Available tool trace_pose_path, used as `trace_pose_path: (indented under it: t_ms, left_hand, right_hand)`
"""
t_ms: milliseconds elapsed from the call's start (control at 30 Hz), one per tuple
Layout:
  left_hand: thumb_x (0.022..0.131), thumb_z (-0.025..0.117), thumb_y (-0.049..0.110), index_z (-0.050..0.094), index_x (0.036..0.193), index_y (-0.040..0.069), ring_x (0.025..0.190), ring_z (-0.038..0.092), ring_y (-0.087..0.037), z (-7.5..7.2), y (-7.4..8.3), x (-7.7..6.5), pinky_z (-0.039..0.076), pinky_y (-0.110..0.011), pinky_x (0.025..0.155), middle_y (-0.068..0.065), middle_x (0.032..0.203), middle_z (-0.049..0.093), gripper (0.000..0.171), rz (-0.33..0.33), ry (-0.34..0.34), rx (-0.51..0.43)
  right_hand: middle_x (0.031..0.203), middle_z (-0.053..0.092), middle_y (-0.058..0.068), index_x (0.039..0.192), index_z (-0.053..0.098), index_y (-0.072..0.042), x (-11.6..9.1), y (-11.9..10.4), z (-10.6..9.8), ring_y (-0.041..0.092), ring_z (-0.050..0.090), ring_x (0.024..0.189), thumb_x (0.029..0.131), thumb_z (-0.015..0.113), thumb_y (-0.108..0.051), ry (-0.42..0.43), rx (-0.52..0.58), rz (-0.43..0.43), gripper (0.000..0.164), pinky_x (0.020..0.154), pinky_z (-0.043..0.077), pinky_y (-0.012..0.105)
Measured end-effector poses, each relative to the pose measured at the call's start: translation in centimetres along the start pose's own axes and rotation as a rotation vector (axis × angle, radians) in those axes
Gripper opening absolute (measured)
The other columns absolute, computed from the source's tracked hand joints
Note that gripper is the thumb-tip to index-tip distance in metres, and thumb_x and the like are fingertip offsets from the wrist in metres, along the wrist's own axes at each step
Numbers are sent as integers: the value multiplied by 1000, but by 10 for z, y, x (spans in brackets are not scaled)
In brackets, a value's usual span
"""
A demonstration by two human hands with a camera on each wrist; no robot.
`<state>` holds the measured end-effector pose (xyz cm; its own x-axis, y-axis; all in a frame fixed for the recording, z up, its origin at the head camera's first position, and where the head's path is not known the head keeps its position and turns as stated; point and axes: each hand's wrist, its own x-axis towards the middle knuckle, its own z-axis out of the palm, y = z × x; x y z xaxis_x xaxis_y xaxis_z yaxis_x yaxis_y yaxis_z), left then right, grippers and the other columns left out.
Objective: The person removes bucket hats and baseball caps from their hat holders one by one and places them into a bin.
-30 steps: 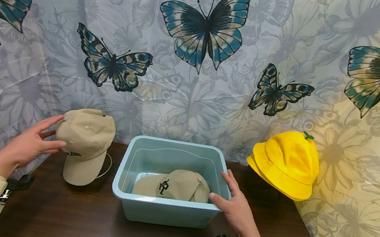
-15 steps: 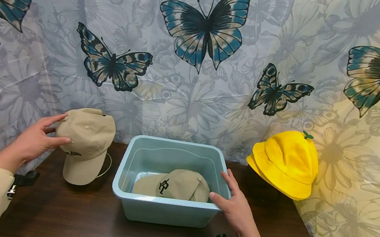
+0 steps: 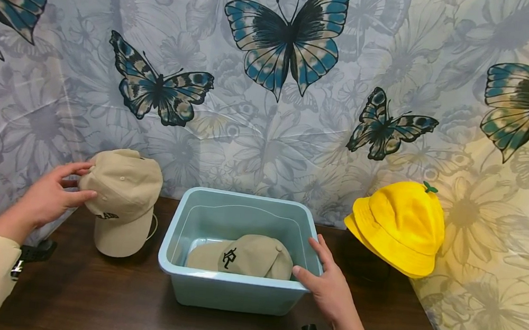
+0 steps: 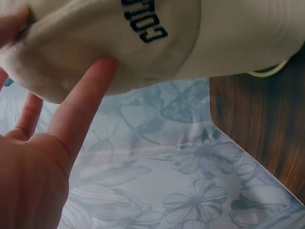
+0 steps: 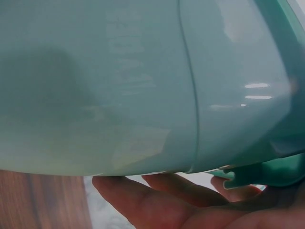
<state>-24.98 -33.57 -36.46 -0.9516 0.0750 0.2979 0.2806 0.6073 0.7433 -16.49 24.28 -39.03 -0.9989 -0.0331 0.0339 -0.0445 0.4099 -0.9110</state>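
My left hand (image 3: 48, 194) pinches the crown of a beige baseball cap (image 3: 124, 183) at the left, thumb on the front side and fingers at the back. Dark letters show on this cap (image 4: 157, 57) in the left wrist view, where the thumb presses into the cloth. My right hand (image 3: 328, 293) holds the right rim of a light blue plastic bin (image 3: 233, 295), with its thumb at the near corner. A second beige cap (image 3: 255, 257) with a dark emblem lies inside the bin. In the right wrist view, fingers (image 5: 143, 200) show along the edge of the bin wall (image 5: 133, 95).
A yellow bucket hat (image 3: 397, 225) with a small green sprout on top sits tilted at the right of the dark wooden table (image 3: 103, 298). Behind the table hangs a butterfly-patterned cloth (image 3: 265, 154). A thin pale loop (image 3: 154, 226) shows beside the left cap's brim.
My left hand has moved right onto the cap and taken hold of its crown. The cap's brim has turned slightly to the right. My right hand and the bin stay put.
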Motion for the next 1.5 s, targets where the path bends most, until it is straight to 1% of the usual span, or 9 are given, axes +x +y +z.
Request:
trace_pose_path:
  t_ms: [200, 333, 433, 567, 733, 800, 967, 1300, 1500]
  left_hand:
    - [93, 73, 18, 45, 137, -2, 109, 47, -36, 2, -1, -3, 55, -26, 63, -19, 124, 43, 55, -1, 33, -10]
    - [93, 73, 16, 48, 135, 0, 98, 51, -9, 1, -1, -3, 55, -28, 62, -17, 123, 44, 52, -13, 30, -28]
    - [93, 72, 14, 47, 135, 2, 90, 50, 5, -1, -1, -4, 56, -29, 62, -18, 123, 43, 50, -19, 16, -56]
    - [93, 72, 10, 49, 132, 5, 89, 50, 6, -4, -1, -5, 56, -29, 62, -17, 121, 42, 46, -7, 10, -84]
    - [92, 73, 10, 55, 123, 23, 86, 54, 7, -9, 2, -8, 57, -28, 62, -12, 117, 44, 38, -13, 40, -96]
    - [92, 73, 9, 55, 122, 25, 84, 57, 6, -12, 3, -8, 57, -28, 62, -11, 115, 44, 38, -12, 41, -102]
    - [92, 72, 4, 56, 123, 21, 81, 62, 0, -19, 11, -7, 57, -30, 60, -7, 112, 45, 39, -3, 18, -136]
    - [94, 68, 4, 54, 122, 24, 81, 62, 0, -31, 25, -6, 57, -30, 60, -11, 112, 41, 37, -7, 21, -167]
    - [97, 66, 13, 45, 134, 6, 82, 59, 6, -34, 30, -5, 58, -32, 61, -20, 121, 38, 42, -26, 53, -82]
  right_hand:
    - [166, 9, 0, 156, 34, -15, 0, 1, 0, 41, 11, 147, 89, 74, -36, 3, 0, 3, 80, 107, 16, 71]
    - [166, 9, 0, 156, 34, -16, 0, 0, 1, 41, 11, 147, 89, 74, -36, 5, 0, 11, 80, 107, 16, 71]
    - [166, 9, 0, 155, 34, -16, -1, 0, 1, 41, 11, 147, 89, 74, -36, 8, -4, 14, 80, 107, 15, 72]
    - [166, 10, -1, 155, 35, -16, -2, 0, 2, 42, 11, 147, 90, 74, -36, 11, -6, 13, 79, 106, 15, 72]
    - [166, 9, 0, 155, 35, -16, -2, 0, 2, 42, 12, 147, 90, 74, -35, 12, 0, 8, 78, 107, 15, 72]
    - [166, 10, 0, 155, 35, -16, -2, 0, 2, 42, 13, 147, 89, 74, -35, 14, -1, 6, 78, 107, 15, 71]
    - [166, 10, 0, 155, 35, -15, -2, 0, 1, 42, 13, 147, 90, 74, -35, 16, -11, -2, 78, 107, 16, 72]
    - [166, 10, 0, 155, 35, -15, -2, -2, 2, 42, 13, 147, 90, 74, -35, 17, -10, -3, 78, 106, 16, 72]
    - [166, 11, 1, 155, 35, -15, -2, -2, 2, 42, 13, 147, 90, 73, -34, 21, -10, 0, 78, 106, 16, 71]
